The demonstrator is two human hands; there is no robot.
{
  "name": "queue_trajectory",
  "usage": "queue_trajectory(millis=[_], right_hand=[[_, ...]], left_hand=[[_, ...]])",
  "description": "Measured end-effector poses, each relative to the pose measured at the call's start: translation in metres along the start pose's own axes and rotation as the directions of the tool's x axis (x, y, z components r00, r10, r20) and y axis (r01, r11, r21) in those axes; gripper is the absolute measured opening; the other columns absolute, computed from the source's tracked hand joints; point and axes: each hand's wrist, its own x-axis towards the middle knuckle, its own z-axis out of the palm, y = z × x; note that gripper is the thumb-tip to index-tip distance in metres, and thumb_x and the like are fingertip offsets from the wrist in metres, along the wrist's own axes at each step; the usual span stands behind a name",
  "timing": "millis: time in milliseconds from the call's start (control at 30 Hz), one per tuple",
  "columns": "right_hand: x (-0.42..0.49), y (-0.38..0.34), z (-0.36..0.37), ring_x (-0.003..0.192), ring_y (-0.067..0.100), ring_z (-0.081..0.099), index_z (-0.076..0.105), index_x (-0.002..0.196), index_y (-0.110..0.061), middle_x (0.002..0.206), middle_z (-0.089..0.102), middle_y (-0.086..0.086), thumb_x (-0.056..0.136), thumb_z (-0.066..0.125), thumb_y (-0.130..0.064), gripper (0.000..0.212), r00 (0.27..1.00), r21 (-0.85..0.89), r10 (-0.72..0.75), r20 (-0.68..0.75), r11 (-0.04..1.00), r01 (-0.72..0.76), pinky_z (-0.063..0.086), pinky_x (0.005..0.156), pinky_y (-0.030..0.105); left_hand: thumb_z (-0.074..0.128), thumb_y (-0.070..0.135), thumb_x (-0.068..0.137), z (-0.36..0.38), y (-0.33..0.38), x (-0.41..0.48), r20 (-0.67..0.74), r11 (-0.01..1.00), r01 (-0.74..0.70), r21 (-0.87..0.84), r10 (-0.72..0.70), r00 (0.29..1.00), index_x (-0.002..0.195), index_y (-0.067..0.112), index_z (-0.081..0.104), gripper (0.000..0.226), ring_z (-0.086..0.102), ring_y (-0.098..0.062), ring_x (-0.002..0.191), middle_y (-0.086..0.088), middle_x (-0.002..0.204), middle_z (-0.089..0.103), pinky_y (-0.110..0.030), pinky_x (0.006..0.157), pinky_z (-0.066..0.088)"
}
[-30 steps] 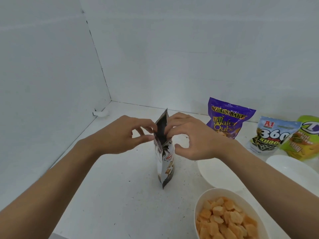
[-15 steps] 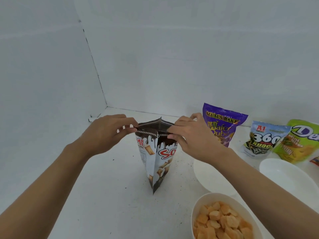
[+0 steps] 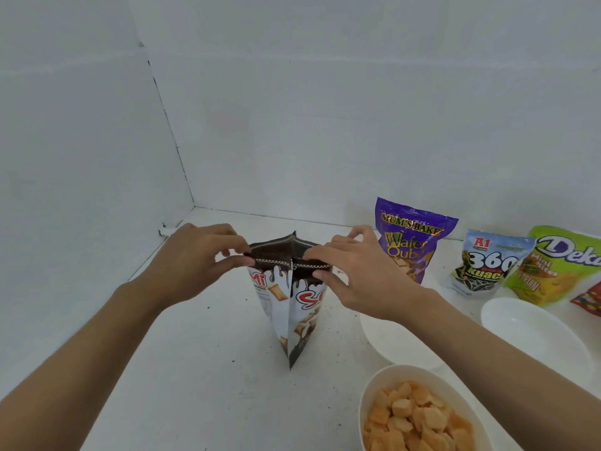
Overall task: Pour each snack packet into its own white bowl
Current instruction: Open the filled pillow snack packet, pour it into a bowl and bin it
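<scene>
1. Brown-and-white glossy foil snack packet point(image 3: 292, 307) stands upright on the white tabletop point(image 3: 195, 369), its top edge pulled apart into a mouth; both hands grip it there.
2. Left hand point(image 3: 192, 262) pinches the packet's left top edge between thumb and curled fingers; right hand point(image 3: 357, 281) pinches the right top edge the same way, its outer fingers loosely spread.
3. White oval bowl of orange snack pieces point(image 3: 370, 398) sits front right; an empty white bowl point(image 3: 380, 336) lies just behind it, partly under the right forearm; a second empty white bowl point(image 3: 533, 336) sits further right.
4. Near the back wall stand a purple wafer pouch point(image 3: 409, 242), a blue-and-white pouch point(image 3: 481, 265) and a green pouch point(image 3: 559, 265); a red packet point(image 3: 588, 297) shows at the right edge.
5. Dark crumbs speckle the tabletop; plain white walls meet in a corner at back left.
</scene>
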Motion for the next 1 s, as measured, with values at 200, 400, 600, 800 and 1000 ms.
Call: queue_trajectory(millis=[200, 400, 600, 800, 1000], right_hand=[[0.002, -0.002, 0.009, 0.084, 0.016, 0.065, 0.062, 0.112, -0.028, 0.091, 0.074, -0.010, 0.098, 0.057, -0.043, 0.021, 0.993, -0.128, 0.073, -0.089, 0.988, -0.084, 0.042, 0.087, 0.046], [0.006, -0.005, 0.013, 0.075, 0.019, 0.063, 0.062, 0.108, -0.023, 0.088, 0.072, -0.005, 0.097, 0.061, -0.031, 0.013, 0.996, -0.077, 0.028, -0.084, 0.996, -0.035, 0.044, 0.080, 0.042], [0.012, -0.014, 0.009, 0.090, 0.019, 0.067, 0.051, 0.125, -0.027, 0.110, 0.072, -0.003, 0.096, 0.062, -0.016, 0.033, 0.997, -0.005, -0.076, -0.018, 0.997, 0.076, 0.040, 0.092, 0.042], [0.020, -0.023, 0.009, 0.095, 0.019, 0.060, 0.041, 0.134, -0.033, 0.116, 0.065, -0.004, 0.082, 0.059, 0.009, 0.069, 0.983, -0.006, -0.148, 0.112, 0.989, 0.150, 0.038, 0.094, 0.040], [0.032, -0.037, 0.017, 0.105, 0.018, 0.054, 0.065, 0.115, -0.030, 0.101, 0.071, -0.012, 0.089, 0.066, -0.015, 0.030, 0.978, -0.086, -0.196, 0.070, 0.976, 0.201, 0.037, 0.093, 0.043]], left_hand=[[0.047, 0.066, 0.091, 0.009, 0.007, -0.001, -0.086, 0.997, 0.062, 0.048, -0.057, 0.995, 0.088, 0.035, 0.074, 0.042, 0.048, 0.008, 0.059, 0.020, 0.087, 0.068, -0.033, 0.073, 0.040], [0.075, 0.039, 0.086, 0.020, 0.018, -0.008, -0.099, 0.946, 0.190, -0.261, -0.222, 0.970, 0.095, 0.033, 0.077, 0.011, 0.067, 0.000, 0.077, 0.021, 0.087, 0.070, -0.021, 0.066, 0.049], [0.071, 0.032, 0.091, 0.039, 0.039, -0.031, -0.033, 0.702, 0.287, -0.652, -0.405, 0.914, 0.123, 0.038, 0.061, 0.035, 0.073, -0.008, 0.094, 0.014, 0.109, 0.071, -0.028, 0.077, 0.061], [0.073, 0.031, 0.089, 0.072, 0.054, -0.074, 0.083, 0.597, 0.282, -0.751, -0.338, 0.937, 0.118, 0.031, 0.056, 0.034, 0.072, -0.017, 0.104, 0.008, 0.110, 0.070, -0.035, 0.089, 0.059], [0.068, 0.028, 0.094, 0.114, 0.064, -0.098, 0.042, 0.725, 0.278, -0.630, -0.326, 0.944, 0.120, 0.036, 0.056, 0.030, 0.061, -0.003, 0.115, 0.028, 0.121, 0.061, -0.020, 0.095, 0.051]])
